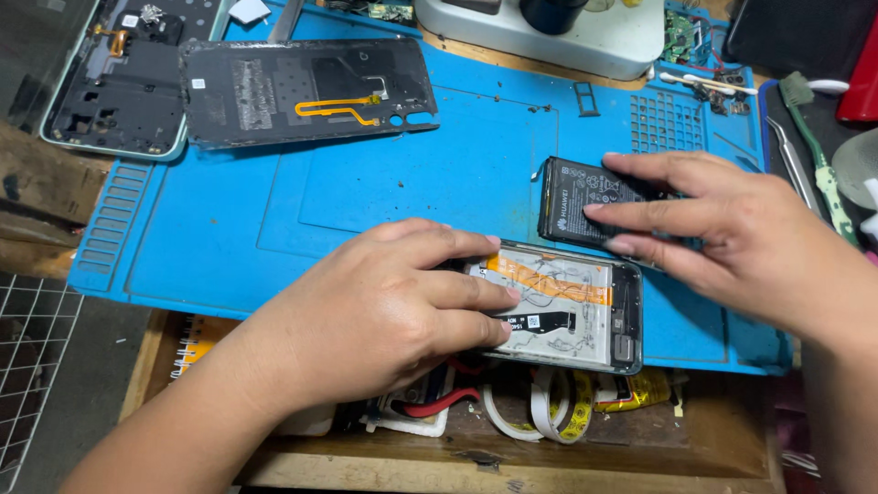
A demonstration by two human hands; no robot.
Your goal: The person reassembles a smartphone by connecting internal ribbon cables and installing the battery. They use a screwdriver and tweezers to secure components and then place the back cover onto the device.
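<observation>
Opened phone (585,306) half hidden under flat left hand (384,311); battery (585,201) beneath spread right hand (722,229).

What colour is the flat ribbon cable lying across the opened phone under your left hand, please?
Orange, seen in the head view: ribbon cable.

Bright even overhead light — soft shadows, sharp focus.
</observation>
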